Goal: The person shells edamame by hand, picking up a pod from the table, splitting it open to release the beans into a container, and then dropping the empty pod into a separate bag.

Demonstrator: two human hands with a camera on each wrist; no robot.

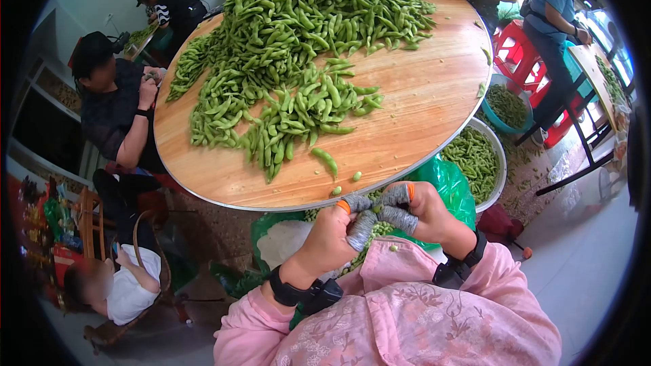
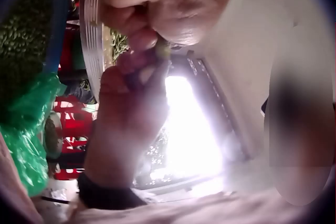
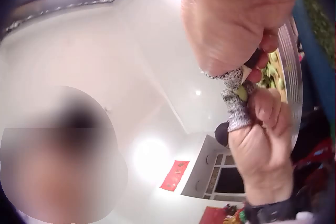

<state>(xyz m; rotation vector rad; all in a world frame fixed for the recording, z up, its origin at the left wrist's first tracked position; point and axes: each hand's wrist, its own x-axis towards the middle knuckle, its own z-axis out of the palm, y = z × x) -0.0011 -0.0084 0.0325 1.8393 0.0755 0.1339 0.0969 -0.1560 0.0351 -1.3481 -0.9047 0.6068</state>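
Just past the round table's near edge, both hands meet, their thumbs and index fingers wrapped in grey covers. The left hand point(image 1: 327, 236) and the right hand point(image 1: 428, 211) pinch a small green pod point(image 1: 378, 208) between their fingertips. In the right wrist view the green pod point(image 3: 242, 93) shows between the covered fingers of the two hands. The left wrist view is dim and blurred around the fingertips. Below the hands lie shelled green beans point(image 1: 376, 232), partly hidden by them.
A big heap of pods point(image 1: 291, 41) covers much of the round wooden table point(image 1: 420, 115). Two loose beans and one pod point(image 1: 325, 160) lie near its front edge. At the right stand a white basin point(image 1: 500, 169) of pods and a blue basin point(image 1: 489, 112). Several people sit around.
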